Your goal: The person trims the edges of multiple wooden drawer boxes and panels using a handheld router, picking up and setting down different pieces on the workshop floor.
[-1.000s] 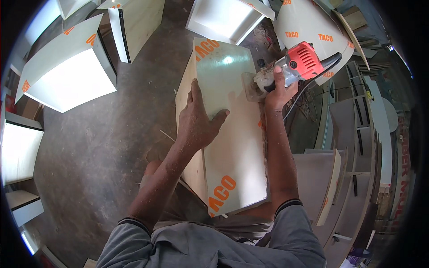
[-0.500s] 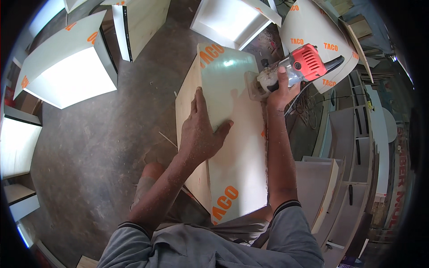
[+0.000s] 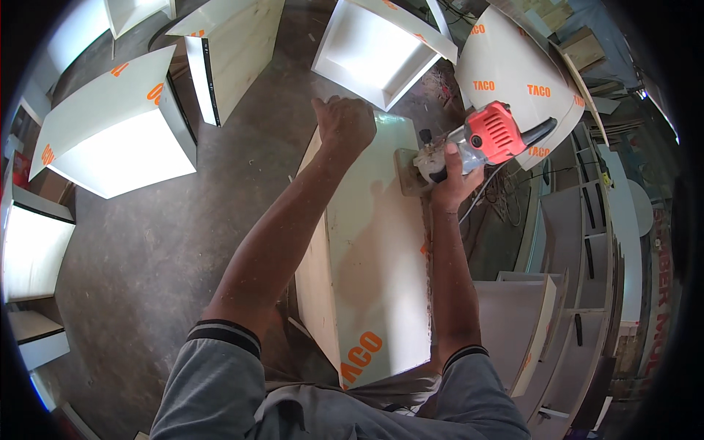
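A long wooden cabinet box (image 3: 378, 279), its top covered in pale film with orange print, stretches away from my lap. My right hand (image 3: 456, 180) is wrapped around a red and silver trim router (image 3: 493, 136). The router lies tilted on its side, its clear base plate (image 3: 405, 172) against the box's right edge near the far end. At the far left corner of the box, my left hand (image 3: 346, 125) is closed with fingers curled over the end; the fingertips are partly hidden. The router's cord (image 3: 480, 194) trails down beside the box.
White open cabinet boxes stand on the floor at the left (image 3: 125, 147) and beyond the far end (image 3: 381, 55). A curved printed sheet (image 3: 513, 81) leans at the far right. A large shelved cabinet frame (image 3: 565, 242) lies along the right side, near tangled cables (image 3: 506, 202).
My left hand has moved from lying spread on the box's top to the far left corner, and its fingers have curled. The router has shifted slightly nearer and left in the picture.
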A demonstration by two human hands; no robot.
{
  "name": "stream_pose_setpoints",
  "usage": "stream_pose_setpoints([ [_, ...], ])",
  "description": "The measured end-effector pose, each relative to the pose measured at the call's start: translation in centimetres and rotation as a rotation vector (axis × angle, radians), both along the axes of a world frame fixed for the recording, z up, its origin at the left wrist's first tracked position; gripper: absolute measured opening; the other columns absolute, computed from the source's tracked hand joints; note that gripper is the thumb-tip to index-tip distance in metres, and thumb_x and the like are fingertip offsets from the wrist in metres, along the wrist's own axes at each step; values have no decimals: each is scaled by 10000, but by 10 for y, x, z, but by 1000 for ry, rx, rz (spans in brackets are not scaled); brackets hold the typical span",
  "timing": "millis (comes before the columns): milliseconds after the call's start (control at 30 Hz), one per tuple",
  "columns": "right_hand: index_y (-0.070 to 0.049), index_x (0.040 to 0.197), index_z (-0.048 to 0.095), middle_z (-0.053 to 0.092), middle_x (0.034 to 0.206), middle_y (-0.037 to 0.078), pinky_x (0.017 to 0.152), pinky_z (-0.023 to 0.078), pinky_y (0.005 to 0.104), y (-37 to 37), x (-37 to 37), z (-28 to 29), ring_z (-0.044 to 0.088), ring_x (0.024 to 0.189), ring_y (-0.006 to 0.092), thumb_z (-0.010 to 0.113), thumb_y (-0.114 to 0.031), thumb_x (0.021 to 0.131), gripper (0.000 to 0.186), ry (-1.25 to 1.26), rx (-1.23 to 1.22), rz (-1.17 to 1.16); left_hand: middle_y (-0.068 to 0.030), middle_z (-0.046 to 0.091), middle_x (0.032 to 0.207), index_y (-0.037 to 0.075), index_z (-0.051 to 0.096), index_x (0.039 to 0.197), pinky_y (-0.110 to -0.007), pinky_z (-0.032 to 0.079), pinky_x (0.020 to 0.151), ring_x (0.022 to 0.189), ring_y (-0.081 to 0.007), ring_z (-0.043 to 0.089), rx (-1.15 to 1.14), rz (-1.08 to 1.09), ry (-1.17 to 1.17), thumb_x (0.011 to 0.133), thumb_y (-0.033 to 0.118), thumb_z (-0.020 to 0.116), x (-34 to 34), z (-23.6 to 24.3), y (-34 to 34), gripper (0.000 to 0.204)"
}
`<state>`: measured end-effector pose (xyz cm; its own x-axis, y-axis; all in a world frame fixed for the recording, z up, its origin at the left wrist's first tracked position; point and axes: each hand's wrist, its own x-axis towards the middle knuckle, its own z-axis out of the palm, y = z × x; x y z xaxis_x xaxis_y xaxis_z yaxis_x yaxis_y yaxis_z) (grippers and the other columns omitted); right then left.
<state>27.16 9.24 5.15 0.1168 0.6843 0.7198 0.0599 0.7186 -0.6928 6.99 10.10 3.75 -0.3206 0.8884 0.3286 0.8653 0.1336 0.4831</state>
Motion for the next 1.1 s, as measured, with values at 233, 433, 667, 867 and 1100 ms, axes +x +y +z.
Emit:
stream_pose_setpoints([
  [233,6,1034,605,626,935,39,793,455,291,14,-5,-5,569,834,131,756,-209,842,324,78,-25,122,-131,725,948,77,727,942,-594,350,1024,998,-312,668,-25,-61,5,1008,310,465,-3,0,-8,356],
  [433,7,1029,605,621,932,46,802,454,301,39,-22,-2,565,837,143,766,-219,847,332,37,39,59,-148,718,932,59,723,952,-614,347,1019,1004,-325,661,34,-96,-7,1007,298,469,-5,-6,-6,354],
  [667,13,1045,603,623,944,49,817,460,306,64,-41,0,573,851,148,778,-218,847,350,55,52,52,-70,715,864,141,753,864,-476,331,921,939,-233,648,11,-71,55,830,122,561,-7,-10,-1,196],
  [867,31,1094,618,636,963,74,788,474,324,84,-48,-2,587,855,167,720,-222,867,355,11,71,2,-149,684,731,63,708,757,-454,382,852,783,-315,660,152,-123,67,961,237,510,-12,-13,1,333],
  [1100,25,1085,603,629,975,62,823,465,308,94,-53,-1,576,870,154,790,-201,846,379,22,64,31,-161,678,728,47,706,773,-451,394,875,806,-320,662,134,-129,83,960,222,513,-11,-12,-1,322],
])
